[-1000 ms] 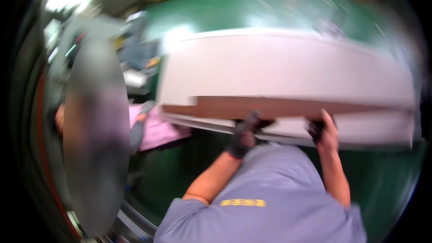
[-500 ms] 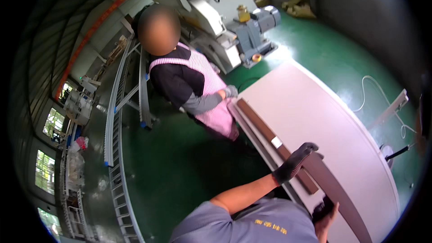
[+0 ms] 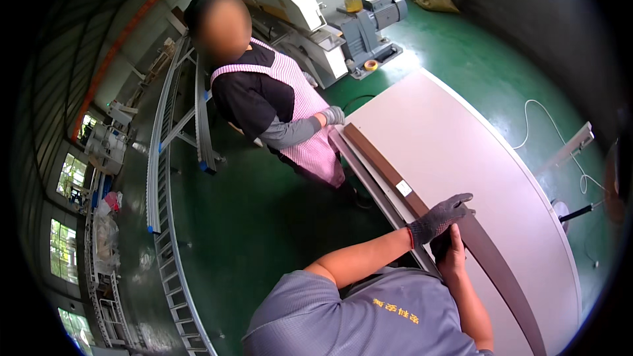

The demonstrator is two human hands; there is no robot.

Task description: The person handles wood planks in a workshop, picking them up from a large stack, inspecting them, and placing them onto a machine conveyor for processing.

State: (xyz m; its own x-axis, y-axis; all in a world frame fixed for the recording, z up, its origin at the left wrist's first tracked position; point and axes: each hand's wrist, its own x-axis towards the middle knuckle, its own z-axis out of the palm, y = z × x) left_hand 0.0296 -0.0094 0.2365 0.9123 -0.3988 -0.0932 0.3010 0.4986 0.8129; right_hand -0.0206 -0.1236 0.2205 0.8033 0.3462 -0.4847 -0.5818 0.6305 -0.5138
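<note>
A long brown strip (image 3: 382, 161) with a small white label lies along the left edge of the pale table (image 3: 455, 145). Another brown strip (image 3: 500, 273) stretches toward the near right. My left hand (image 3: 443, 219), in a dark knit glove, lies over the strips where they come close together, fingers stretched out. Right beside and below it is my right hand (image 3: 453, 254), with bare skin and thumb showing. Its fingers are closed around something black, partly hidden, that I cannot make out.
Across the table corner stands a co-worker (image 3: 283, 105) in a pink striped apron, one gloved hand at the edge. Behind are a grey machine with a motor (image 3: 379, 20) and yellow tape (image 3: 370, 65). Metal roller tracks (image 3: 168, 237) run at left; a white cable (image 3: 527, 118) lies at right.
My right hand has moved up the table to meet my left hand. The left hand stays over the strips, its fingers now more outstretched. The whole view has shifted slightly.
</note>
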